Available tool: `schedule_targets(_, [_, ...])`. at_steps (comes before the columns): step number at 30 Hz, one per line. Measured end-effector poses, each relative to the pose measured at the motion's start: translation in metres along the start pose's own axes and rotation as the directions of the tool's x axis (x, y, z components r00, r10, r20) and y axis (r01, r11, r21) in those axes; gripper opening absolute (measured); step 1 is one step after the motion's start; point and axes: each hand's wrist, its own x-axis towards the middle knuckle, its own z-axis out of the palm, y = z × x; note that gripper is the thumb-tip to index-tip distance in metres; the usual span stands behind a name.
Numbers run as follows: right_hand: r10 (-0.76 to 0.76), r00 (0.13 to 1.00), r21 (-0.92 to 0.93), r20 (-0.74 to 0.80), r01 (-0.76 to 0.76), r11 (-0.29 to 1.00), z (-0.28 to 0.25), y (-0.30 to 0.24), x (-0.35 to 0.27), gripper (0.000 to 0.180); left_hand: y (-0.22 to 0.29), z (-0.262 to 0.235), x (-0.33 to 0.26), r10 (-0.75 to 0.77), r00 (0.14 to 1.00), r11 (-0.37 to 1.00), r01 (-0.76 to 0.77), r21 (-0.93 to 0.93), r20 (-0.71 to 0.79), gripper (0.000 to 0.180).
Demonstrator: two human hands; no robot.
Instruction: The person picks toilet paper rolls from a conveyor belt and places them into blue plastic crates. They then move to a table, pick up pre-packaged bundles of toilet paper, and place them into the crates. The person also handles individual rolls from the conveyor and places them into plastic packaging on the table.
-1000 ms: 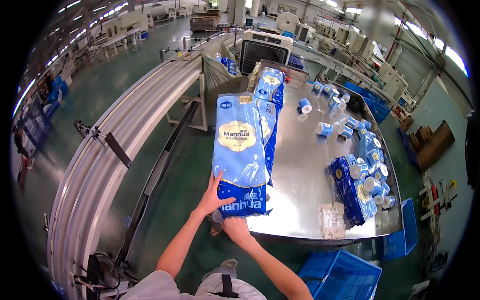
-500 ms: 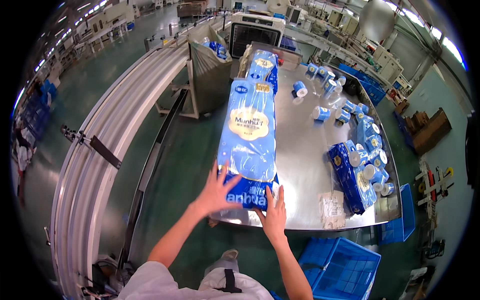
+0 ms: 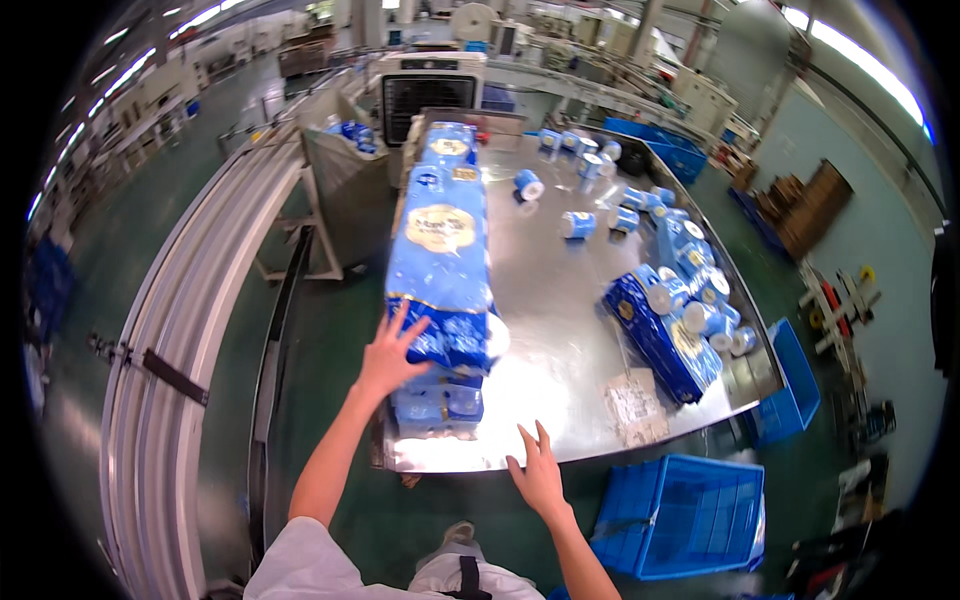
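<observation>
Long blue plastic-wrapped pack of paper rolls (image 3: 441, 262) lies along left side of shiny steel table (image 3: 560, 330). Left hand (image 3: 388, 352) flat on pack's near end, fingers spread, no grip; right hand (image 3: 538, 472) open, free at table's near edge. Step looks like pushing/aligning; next needs even pressure w/ both palms.

Before us, a steel worktop (image 3: 560, 300) carries a long blue pack of tissue rolls (image 3: 440, 260) along its left edge, loose blue-wrapped rolls (image 3: 578, 224) scattered toward the far right, an opened blue pack (image 3: 660, 335) with rolls at the right, and a printed clear wrapper (image 3: 635, 408) near the front.
</observation>
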Motion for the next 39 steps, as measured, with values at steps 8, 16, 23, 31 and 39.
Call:
schedule_targets(8, [0.621, 0.783, -0.024, 0.029, -0.62, 0.784, 0.046, 0.142, -0.303, 0.058, -0.047, 0.068, 0.167, -0.069, 0.995, 0.984, 0.08, 0.158, -0.077, 0.079])
schedule_targets(16, [0.937, 0.336, 0.231, -0.092, -0.909, 0.348, 0.104, 0.098, -0.519, 0.044, 0.01, 0.172, 0.252, 0.418, 0.88, 0.671, -0.132, 0.73, -0.225, 0.054])
schedule_targets(23, [0.988, 0.001, 0.459, 0.155, -0.886, -0.071, 0.196, 0.093, -0.607, 0.05, 0.398, 0.192, -0.217, 0.815, -0.058, 0.523, -0.354, -0.775, 0.576, 0.043])
schedule_targets(31, [0.968, -0.076, 0.626, 0.239, -0.75, -0.213, 0.205, 0.19, -0.727, 0.065, 0.328, 0.268, -0.45, 0.429, -0.427, 0.808, -0.212, -0.55, 0.796, 0.044])
schedule_targets(39, [0.824, -0.534, 0.921, 0.19, -0.194, -0.338, 0.34, 0.391, -0.854, 0.079, 0.196, 0.197, -0.416, -0.318, 0.016, 0.913, 0.273, 0.302, 0.948, 0.027])
